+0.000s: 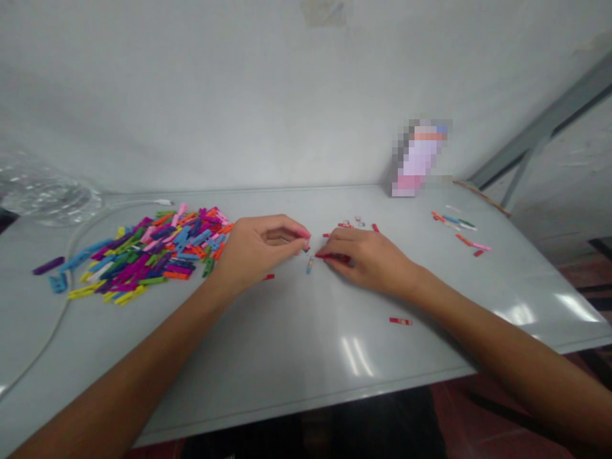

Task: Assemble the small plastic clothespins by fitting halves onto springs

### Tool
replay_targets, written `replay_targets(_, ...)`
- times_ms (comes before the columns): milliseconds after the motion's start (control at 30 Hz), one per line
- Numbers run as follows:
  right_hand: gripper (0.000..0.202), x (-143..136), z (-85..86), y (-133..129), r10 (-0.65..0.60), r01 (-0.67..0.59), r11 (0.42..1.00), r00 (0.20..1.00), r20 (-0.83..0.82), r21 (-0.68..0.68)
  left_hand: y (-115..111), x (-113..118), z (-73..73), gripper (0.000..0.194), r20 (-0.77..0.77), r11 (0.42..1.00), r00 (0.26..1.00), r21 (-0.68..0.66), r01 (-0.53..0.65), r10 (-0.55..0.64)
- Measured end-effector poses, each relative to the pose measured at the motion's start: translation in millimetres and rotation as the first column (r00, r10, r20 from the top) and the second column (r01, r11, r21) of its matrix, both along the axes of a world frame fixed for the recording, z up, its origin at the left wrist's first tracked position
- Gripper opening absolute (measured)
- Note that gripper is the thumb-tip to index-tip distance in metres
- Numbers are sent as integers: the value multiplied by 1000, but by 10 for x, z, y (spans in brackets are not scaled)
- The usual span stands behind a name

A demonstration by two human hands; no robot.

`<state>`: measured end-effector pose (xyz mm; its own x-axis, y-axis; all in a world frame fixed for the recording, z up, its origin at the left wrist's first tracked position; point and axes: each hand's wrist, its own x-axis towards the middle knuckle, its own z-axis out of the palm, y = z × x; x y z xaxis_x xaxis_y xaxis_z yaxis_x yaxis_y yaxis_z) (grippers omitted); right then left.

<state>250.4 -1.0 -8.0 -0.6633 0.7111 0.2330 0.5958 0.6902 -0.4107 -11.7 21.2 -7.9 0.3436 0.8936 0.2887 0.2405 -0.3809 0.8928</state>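
Note:
Over the middle of the table, my left hand (261, 248) is closed, thumb and fingertips pinched together. A small bit shows at its fingertips, too blurred to name. Facing it, my right hand (366, 258) has its fingers closed on a red clothespin piece (321, 255), whose tip points toward the left hand. Between the hands lies a small blue-ended piece with a metal part (310, 265). Just behind my right hand are several red pieces and small metal springs (360, 223). A red piece (269, 277) lies beneath my left wrist.
A heap of colourful clothespins (157, 248) spreads at left, beside a white cable (67, 299) and clear plastic (48, 185). A lone red piece (400, 321) lies front right. Several loose pieces (459, 222) lie far right. A blurred pink box-like object (418, 159) leans against the wall.

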Motion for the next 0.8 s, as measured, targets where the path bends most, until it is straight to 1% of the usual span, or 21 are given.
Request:
replay_targets(67, 22, 5, 15, 5, -1, 1, 1000, 1000, -3, 18, 25, -32, 14, 8, -19, 999, 1000, 34, -12, 13)
replay_targets(133, 24, 14, 30, 12, -14, 15, 999, 999, -32, 37, 48, -51, 19, 8, -12, 999, 999, 33, -31, 31)
replay_targets(267, 25, 48, 48, 35, -36, 38, 999, 983, -178, 11, 47, -35, -3, 11, 8, 998, 999, -37, -54, 54)
replay_targets(367, 24, 78, 44, 60, -53, 48, 999, 967, -250, -23, 4, -1, -2, 14, -26, 994, 999, -102, -48, 45)
replay_targets(467, 22, 92, 27, 76, -40, 40, 999, 979, -201, -6, -24, 11, 41, 16, -59, 988, 995, -122, -89, 82)
replay_targets(567, 19, 85, 20, 68, -9, 11, 1000, 992, -129, 18, -3, -9, 77, 17, -91, 987, 986, -68, -146, 139)
replay_targets(633, 19, 83, 35, 54, -3, 6, 1000, 995, -98, 29, 22, -26, 74, 17, -110, 985, 981, -37, -166, 161)
replay_targets(700, 22, 94, 64, 42, -3, 5, 999, 998, -59, 36, 40, -40, 53, 17, -124, 986, 979, -18, -165, 161)
replay_targets(800, 24, 133, 107, 42, 17, -17, 1000, 1000, 2, 19, 42, -53, 12, 16, -169, 992, 977, 28, -126, 129)
